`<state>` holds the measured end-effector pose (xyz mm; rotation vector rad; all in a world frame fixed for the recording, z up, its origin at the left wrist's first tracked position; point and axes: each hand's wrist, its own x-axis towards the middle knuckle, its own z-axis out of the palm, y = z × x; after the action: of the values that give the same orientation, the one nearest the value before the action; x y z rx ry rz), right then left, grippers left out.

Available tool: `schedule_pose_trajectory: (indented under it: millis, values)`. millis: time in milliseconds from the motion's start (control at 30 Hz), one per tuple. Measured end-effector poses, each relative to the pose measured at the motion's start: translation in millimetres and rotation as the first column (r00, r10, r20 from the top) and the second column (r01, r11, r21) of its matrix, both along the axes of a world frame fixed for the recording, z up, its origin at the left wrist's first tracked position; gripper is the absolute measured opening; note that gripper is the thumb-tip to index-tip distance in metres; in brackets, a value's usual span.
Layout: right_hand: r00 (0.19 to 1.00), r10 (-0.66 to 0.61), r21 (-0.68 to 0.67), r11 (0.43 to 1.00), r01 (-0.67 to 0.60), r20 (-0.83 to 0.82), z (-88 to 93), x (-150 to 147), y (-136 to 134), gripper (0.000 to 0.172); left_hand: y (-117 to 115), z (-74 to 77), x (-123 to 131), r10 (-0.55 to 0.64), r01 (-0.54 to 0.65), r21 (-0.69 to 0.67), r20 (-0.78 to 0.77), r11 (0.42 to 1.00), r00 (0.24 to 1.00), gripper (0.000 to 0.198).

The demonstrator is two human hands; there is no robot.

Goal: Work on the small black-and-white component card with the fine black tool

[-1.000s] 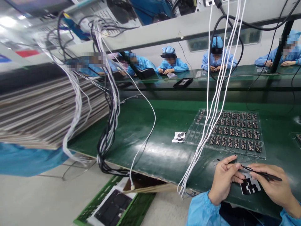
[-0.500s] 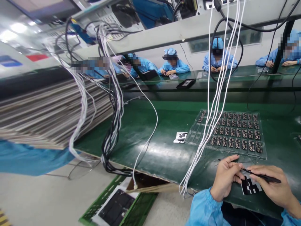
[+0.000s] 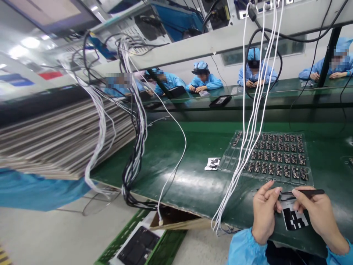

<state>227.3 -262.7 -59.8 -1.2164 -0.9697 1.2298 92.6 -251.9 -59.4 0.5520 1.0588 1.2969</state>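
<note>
The tweezers (image 3: pixel 306 192) lie nearly level above the near edge of the green bench (image 3: pixel 193 176), pinched between the thumb and fingers of the right hand (image 3: pixel 317 213), tips pointing left toward the left hand (image 3: pixel 264 213). The left hand's thumb and forefinger are drawn close together at the tweezer tips; whether a small part sits between them cannot be told. Both wrists wear blue sleeves (image 3: pixel 242 246) and hang over the bench's front edge.

Just under the hands, a black-and-white card (image 3: pixel 295 219) lies flat on the bench, partly covered by the right fingers. Just beyond the hands lies a clear tray (image 3: pixel 226 160) with rows of small dark parts (image 3: pixel 278 158); its left columns stand unfilled. Its near edge comes close to the fingertips.

A small printed slip (image 3: pixel 212 163) lies just left of the tray. A bundle of white cables (image 3: pixel 248 129) hangs from above, crosses the tray's left part and drops past the front edge just left of the left hand. Farther left the bench is bare up to a single white cable (image 3: pixel 176 162) and a hanging knot of black and white cables (image 3: pixel 135 147) at its left corner.

Below the front edge stands a green crate (image 3: pixel 165 246). Across the aisle, people in blue (image 3: pixel 204 77) sit at another bench.
</note>
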Motion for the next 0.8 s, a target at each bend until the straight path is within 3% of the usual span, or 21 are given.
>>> schedule_pose_trajectory:
  millis: [200,800]
  values:
    - [0.990,-0.040,-0.024,0.999,0.037,-0.132,-7.7,-7.2,0.9,0.024,-1.5,0.9,1.5,0.019,-0.019,0.015,-0.020,1.000,1.000,0.049]
    - [0.984,-0.098,0.031,0.994,0.104,-0.147,-8.1,-10.0,2.2,0.023,-2.4,-0.6,0.3,0.010,-0.010,0.011,-0.015,1.000,1.000,0.049]
